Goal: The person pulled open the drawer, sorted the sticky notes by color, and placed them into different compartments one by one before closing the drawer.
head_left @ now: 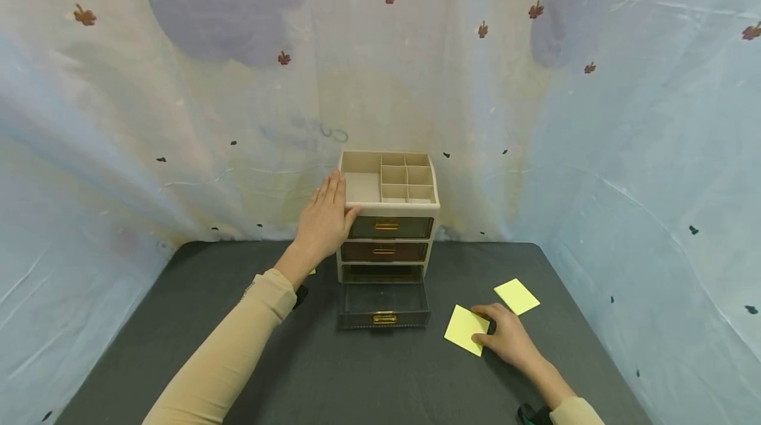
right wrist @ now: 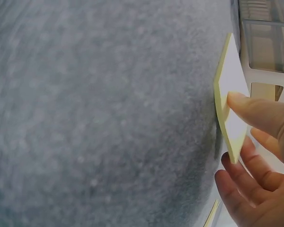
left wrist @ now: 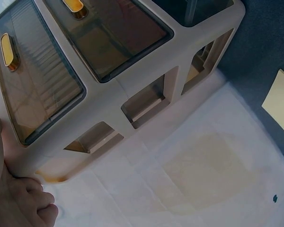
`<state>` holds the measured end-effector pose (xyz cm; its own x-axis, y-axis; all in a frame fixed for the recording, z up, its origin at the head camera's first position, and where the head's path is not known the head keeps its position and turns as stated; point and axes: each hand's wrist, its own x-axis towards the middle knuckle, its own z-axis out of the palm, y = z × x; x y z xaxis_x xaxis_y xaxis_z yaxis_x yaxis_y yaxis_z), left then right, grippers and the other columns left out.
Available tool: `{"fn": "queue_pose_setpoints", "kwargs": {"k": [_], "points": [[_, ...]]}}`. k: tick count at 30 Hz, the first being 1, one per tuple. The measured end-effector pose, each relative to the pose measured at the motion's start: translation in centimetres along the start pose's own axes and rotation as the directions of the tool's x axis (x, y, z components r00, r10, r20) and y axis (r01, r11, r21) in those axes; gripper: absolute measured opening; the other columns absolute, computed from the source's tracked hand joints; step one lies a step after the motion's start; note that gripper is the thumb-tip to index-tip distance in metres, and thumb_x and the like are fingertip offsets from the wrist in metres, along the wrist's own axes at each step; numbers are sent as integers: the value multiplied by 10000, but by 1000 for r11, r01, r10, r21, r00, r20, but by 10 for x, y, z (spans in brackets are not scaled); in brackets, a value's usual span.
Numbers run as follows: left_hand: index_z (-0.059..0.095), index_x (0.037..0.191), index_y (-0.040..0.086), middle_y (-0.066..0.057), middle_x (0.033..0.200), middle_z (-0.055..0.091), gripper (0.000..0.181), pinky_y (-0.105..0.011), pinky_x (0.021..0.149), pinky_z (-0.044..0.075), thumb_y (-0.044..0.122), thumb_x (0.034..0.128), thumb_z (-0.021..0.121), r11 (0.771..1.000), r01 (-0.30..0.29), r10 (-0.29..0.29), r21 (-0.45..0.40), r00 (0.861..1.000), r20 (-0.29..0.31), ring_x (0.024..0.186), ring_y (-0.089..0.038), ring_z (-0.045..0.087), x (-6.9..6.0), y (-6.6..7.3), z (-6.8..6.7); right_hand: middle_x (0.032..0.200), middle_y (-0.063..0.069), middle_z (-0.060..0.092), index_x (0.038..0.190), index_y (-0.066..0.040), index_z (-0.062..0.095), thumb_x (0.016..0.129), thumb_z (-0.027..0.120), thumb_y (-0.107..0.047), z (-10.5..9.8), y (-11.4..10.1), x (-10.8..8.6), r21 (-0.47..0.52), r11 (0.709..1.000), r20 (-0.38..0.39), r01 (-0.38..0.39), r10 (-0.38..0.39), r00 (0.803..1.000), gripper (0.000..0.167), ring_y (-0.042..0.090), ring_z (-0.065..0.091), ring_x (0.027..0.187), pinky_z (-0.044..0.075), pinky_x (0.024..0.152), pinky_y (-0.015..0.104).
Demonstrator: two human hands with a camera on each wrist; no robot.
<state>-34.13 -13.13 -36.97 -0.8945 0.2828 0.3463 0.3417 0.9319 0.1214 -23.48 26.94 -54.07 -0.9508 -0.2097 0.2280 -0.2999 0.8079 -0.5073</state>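
Hands well apart. The right hand (head_left: 505, 339) pinches a pad (head_left: 464, 328), thumb on 1 face, fingers on the other, in front and to the right of the cabinet (head_left: 389, 211). Pad: square, thin, plain yellow; its edge shows as a thin yellow band at the right wrist. The left hand (head_left: 324, 217) lies on the cabinet's left edge, fingers straight, thumb spread towards the front.

Cabinet: cream, 3 smoky drawers with gold handles, the bottom drawer (head_left: 383, 299) pulled out. A 2nd pad (head_left: 516, 297) lies right of the cabinet, beyond the held pad. Left of the cabinet, a 3rd pad (left wrist: 281, 104) is cut off by the left wrist frame. The held pad's underside is hidden; whether it touches the table (head_left: 380, 379) cannot be told.
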Motion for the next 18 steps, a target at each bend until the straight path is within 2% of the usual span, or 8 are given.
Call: {"fn": "queue_pose_setpoints", "kwargs": {"k": [5,8,14,18], "points": [[96,1647,-38,-193,1728,-3,793,-492,1291,139,517,1122,307,1000,0,0,2,1000,6,1597,-369,87,0,-1,1,1114,94,671,1242,-24,730,764,924,-69,-2,-5,0,26,1000,-39,0,1,999,518,163,572,830,485,684,308],[88,1648,-37,-193,1728,-6,794,-491,1292,134,519,1123,302,1000,-1,1,2,1000,7,1598,-365,76,1,-1,1,1092,86,660,1229,-29,739,777,904,-26,-2,-7,0,51,999,-63,12,-8,998,480,122,512,745,439,625,259],[106,1646,-40,-197,1728,6,792,-495,1289,155,518,1122,308,1000,-2,2,10,1000,-1,1596,-373,101,0,0,1,1022,44,656,1161,-49,775,831,830,47,-1,-8,-2,112,991,-144,66,-50,988,348,39,502,719,443,596,233],[112,1644,-46,-202,1728,9,794,-503,1287,157,516,1122,316,1000,-4,4,11,1000,-5,1594,-379,101,0,-1,2,1001,16,669,1123,-74,795,874,786,57,0,-9,-3,145,986,-189,83,-55,980,282,61,612,794,500,628,230]]}}
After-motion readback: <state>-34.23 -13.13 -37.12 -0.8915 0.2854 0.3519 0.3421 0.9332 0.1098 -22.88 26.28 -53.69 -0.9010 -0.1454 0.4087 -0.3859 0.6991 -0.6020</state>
